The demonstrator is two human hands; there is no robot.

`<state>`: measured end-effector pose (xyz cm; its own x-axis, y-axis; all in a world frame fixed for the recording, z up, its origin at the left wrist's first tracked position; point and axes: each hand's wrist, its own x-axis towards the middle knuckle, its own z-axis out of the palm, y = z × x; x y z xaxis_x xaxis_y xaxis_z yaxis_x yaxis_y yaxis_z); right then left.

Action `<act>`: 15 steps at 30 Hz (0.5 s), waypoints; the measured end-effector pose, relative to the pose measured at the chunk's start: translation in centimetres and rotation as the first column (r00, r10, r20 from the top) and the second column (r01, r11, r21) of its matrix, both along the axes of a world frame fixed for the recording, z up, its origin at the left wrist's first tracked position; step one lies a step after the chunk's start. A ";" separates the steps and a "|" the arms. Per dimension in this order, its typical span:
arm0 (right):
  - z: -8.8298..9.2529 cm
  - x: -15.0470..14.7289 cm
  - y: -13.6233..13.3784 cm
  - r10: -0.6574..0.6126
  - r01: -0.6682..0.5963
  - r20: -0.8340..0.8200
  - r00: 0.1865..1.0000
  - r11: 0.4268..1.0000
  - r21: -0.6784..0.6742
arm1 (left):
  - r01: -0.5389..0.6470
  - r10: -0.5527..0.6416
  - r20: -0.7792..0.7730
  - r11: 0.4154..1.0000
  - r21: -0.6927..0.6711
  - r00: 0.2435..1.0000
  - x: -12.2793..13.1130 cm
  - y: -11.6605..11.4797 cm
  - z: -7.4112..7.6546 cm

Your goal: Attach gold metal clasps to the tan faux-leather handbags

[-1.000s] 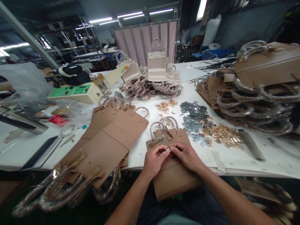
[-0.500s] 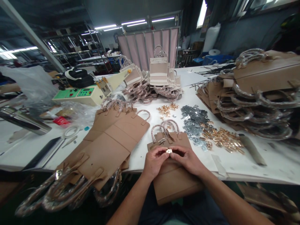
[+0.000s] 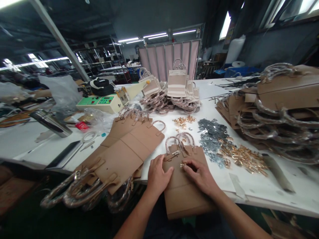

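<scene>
A tan paper bag [image 3: 183, 192] with wrapped handles lies flat at the table's near edge, hanging partly over it. My left hand [image 3: 158, 173] rests flat on the bag's left side, fingers stretched out. My right hand [image 3: 199, 174] pinches a small gold metal clasp [image 3: 183, 164] against the bag's upper face. A metal fitting [image 3: 175, 153] sits on the bag's strap just below the handles.
A fanned stack of tan bags [image 3: 124, 152] lies to the left, another tall pile [image 3: 279, 106] at the right. Loose gold clasps [image 3: 245, 157], grey metal plates [image 3: 211, 132] and more gold pieces [image 3: 183, 121] lie beyond the bag. A green-panelled machine [image 3: 104, 103] and finished bags [image 3: 176, 86] stand farther back.
Both hands held the gold clasp together above the bag; now my left hand has let go and lies flat on the bag, while my right presses the clasp down. The camera view shifted left.
</scene>
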<state>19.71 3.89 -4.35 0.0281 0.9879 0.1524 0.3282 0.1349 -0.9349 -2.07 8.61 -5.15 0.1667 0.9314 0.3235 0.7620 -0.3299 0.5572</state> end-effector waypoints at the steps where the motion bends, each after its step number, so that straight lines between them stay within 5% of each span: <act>1: -0.1 -0.1 -0.1 -0.002 0.002 0.011 1.000 1.000 -0.005 | 0.009 -0.010 -0.028 1.000 -0.016 1.000 0.2 0.1 0.3; 4: -0.3 -0.2 -0.4 -0.035 0.035 0.033 0.999 0.999 -0.013 | 0.002 -0.004 -0.036 0.999 -0.049 0.999 1.0 0.7 1.2; 7: -0.3 -0.2 -0.5 -0.045 0.045 0.045 0.998 0.999 -0.002 | -0.034 0.046 0.185 0.997 -0.065 0.982 1.7 1.7 1.7; 12: 0.0 -0.1 -0.6 -0.062 0.061 -0.023 0.998 0.998 -0.021 | -0.121 0.134 0.493 0.991 -0.058 0.860 2.6 2.4 1.4; 15: 0.0 0.1 -0.7 -0.067 0.061 -0.114 0.991 0.997 -0.054 | -0.137 0.226 0.665 0.973 -0.183 0.712 2.9 1.8 1.6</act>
